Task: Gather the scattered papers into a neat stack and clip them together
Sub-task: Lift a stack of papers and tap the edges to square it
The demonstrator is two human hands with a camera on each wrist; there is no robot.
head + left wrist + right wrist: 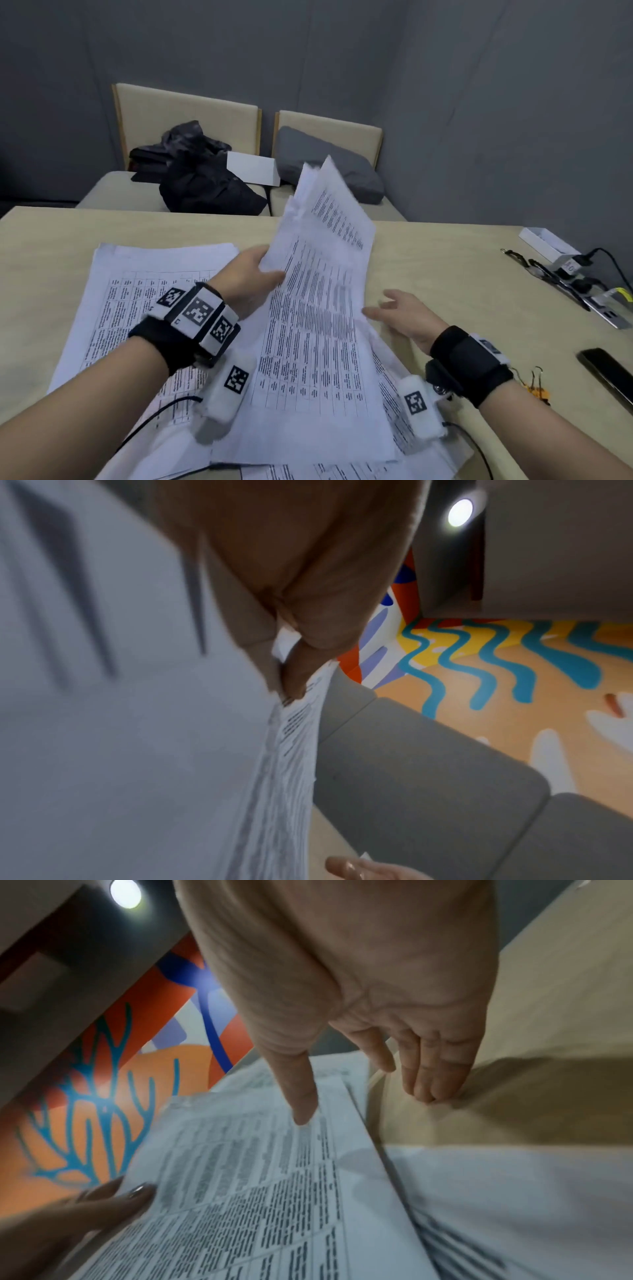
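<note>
Your left hand (251, 274) pinches a lifted sheaf of papers (318, 274) by its left edge, far end raised off the table (445, 260). Your right hand (406, 317) hovers open at the sheaf's right edge. More loose sheets (137, 291) lie beneath. Risk: one-edge grip lets pages fan, slide out, misalign

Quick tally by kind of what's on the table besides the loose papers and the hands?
Phone: 1
White box: 1
Power strip with plugs: 1
Binder clips: a small cluster, partly hidden by the right wrist, at least 2
Total: at least 5 on the table; sheets not counted, they overlap too much.
</note>
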